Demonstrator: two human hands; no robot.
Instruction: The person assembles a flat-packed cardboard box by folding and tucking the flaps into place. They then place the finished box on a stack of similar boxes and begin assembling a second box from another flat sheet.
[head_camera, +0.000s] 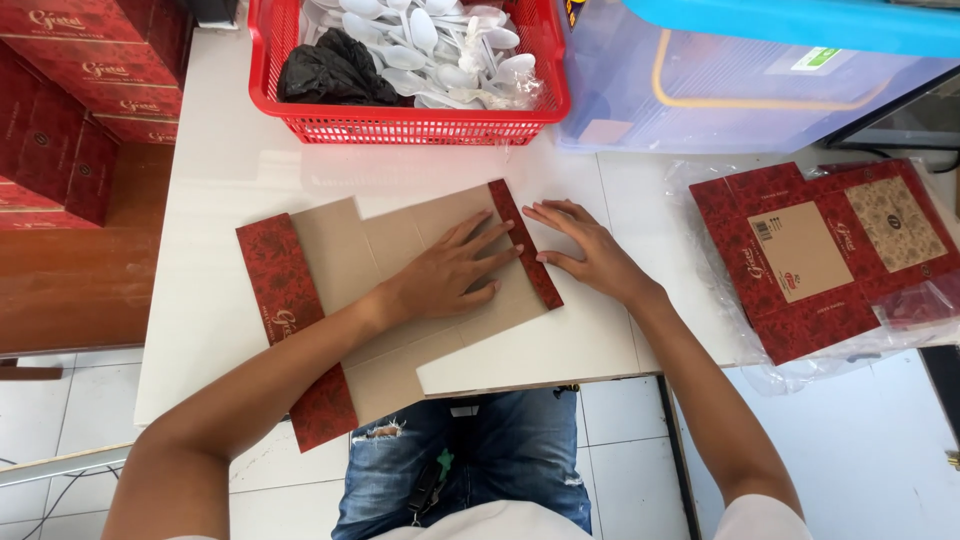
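A white table (220, 200) stands in even daylight on a floor of pale tiles (880, 470). Left of the table runs a brown wooden bench (70, 280); a thin dark cable (35, 485) trails below it.

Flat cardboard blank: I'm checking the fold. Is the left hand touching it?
Touching. The head view shows the left hand lying palm down on the brown inner face of the flat cardboard blank, fingers spread toward its red flap.
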